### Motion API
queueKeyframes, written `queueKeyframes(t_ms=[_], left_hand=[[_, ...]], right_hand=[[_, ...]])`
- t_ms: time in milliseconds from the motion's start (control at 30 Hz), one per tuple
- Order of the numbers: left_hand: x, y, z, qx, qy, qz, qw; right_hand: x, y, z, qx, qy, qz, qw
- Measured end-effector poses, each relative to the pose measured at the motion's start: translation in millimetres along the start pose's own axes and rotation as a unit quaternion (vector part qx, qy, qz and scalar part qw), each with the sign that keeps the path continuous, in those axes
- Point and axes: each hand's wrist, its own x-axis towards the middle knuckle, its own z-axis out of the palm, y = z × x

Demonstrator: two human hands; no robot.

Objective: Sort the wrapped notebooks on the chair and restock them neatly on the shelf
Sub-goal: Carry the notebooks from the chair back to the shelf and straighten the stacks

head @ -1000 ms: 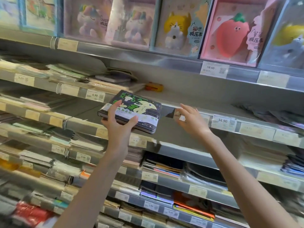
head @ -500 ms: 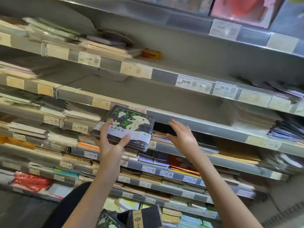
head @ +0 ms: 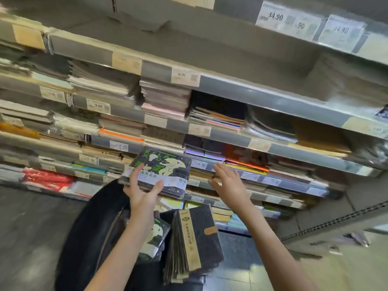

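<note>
Black-green notebook stack [head: 161,173] gripped by left hand [head: 142,192] — right hand [head: 228,181] open beside shelf edge [head: 294,185].

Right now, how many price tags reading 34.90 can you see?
2, both on the top shelf rail at upper right: one tag, the other just right of it. Other tags are too blurred to read.

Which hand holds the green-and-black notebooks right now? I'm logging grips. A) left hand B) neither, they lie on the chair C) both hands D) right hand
A: the left hand grips the notebooks from below with thumb on the cover, while the right hand is spread open beside them, apart from them.
</note>
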Motion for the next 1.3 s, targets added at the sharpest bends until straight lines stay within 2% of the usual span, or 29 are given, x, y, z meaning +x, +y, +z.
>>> queueKeyframes(t_ms=[333,633,767,967,1167,1233,1300], left_hand=[[12.8,-69.1,-35.8,0.033,0.043,-0.059,0.997],[27.9,-176.9,-76.3,0.066,0.08,-0.12,0.987],[36.4,-230.4,-101.3,0.059,0.093,-0.155,0.982],[48.2,-280.0,-105.4,0.059,0.128,-0.193,0.971],[37.9,-298.9,-98.0,0.226,0.199,-0.207,0.931],[30.4,-301.4,-88.9,0.269,0.203,-0.18,0.924],[20.0,-305.6,-77.6,0.315,0.175,-0.125,0.924]], right_hand=[[-3.2,13.8,93.9,0.0,-0.071,0.017,0.997],[-25.3,40.6,203.3,0.025,-0.153,0.019,0.988],[-34.5,64.0,238.1,0.0,-0.189,0.021,0.982],[-26.0,102.6,255.8,0.013,-0.141,0.047,0.989],[-22.3,125.9,269.5,0.02,-0.119,0.044,0.992],[-20.9,131.0,273.0,0.029,-0.104,0.046,0.993],[-17.1,134.7,272.9,0.042,-0.097,0.059,0.993]])
